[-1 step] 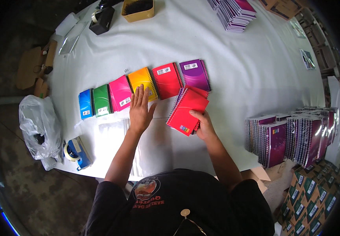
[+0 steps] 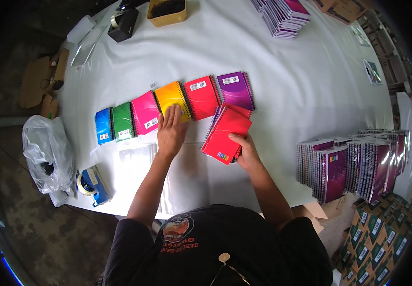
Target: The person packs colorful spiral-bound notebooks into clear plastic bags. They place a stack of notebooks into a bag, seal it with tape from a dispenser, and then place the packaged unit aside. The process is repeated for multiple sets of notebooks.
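Note:
My right hand [image 2: 245,151] grips a small fanned stack of spiral notebooks, with a red notebook [image 2: 229,136] on top and a purple edge showing beneath. My left hand [image 2: 170,136] lies with its fingers stretched out over the lower part of a yellow notebook [image 2: 170,94]. That notebook belongs to a slanting row of spiral notebooks: blue [image 2: 103,125], green [image 2: 123,119], pink [image 2: 145,109], yellow, red [image 2: 203,97] and purple [image 2: 234,89]. White labels show on their covers. The held stack overlaps the lower edge of the purple one.
Wrapped purple notebooks [image 2: 334,174] stand at the right; another notebook pile [image 2: 287,19] lies at the far side. A blue tape dispenser [image 2: 95,186] and a plastic bag [image 2: 48,152] are at the left edge. Far left sit a black dispenser [image 2: 124,26] and a yellow box [image 2: 167,20].
My left hand has shifted slightly right, and its thumb has drawn in toward the fingers. My right hand with the notebooks has barely moved.

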Available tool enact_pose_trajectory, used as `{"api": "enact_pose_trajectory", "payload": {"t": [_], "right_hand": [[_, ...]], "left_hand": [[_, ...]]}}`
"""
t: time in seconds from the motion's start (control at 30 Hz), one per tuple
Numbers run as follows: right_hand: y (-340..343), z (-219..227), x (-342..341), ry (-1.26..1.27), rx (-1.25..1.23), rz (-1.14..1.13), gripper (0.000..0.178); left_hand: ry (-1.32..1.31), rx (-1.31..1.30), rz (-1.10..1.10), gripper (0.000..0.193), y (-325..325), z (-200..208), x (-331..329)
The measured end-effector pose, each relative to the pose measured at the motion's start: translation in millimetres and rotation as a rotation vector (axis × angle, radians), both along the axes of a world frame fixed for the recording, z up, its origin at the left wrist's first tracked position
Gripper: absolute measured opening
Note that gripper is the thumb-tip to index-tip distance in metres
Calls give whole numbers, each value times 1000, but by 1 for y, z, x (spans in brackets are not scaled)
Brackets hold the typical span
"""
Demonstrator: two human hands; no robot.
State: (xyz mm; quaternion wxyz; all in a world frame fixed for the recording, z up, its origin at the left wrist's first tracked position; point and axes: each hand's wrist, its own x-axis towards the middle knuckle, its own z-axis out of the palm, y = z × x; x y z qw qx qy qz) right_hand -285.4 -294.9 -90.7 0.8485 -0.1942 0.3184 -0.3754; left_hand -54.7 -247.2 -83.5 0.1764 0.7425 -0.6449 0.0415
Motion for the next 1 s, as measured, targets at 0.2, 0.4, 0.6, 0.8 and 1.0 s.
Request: {"api": "enact_pose_trajectory", "payload": {"t": [0.2,0.4,0.6,0.8,1.0], "right_hand": [[-4,2,-7,82,22,-14,40],[-6,3,-8,46,-42,22,39],[-1,6,-5,30,-38,-1,44],[-8,8,-9,-26,34,258,44],[-1,-10,1,-77,169,147,42]], "left_hand": [[196,-178,-106,29,-5,23,-7],[60,-107,-81,33,-4,-9,8],[212,-315,-427,29,15,42,-37],[324,-75,-17,47,19,46,-11],[198,21,225,37,38,7,74]]}}
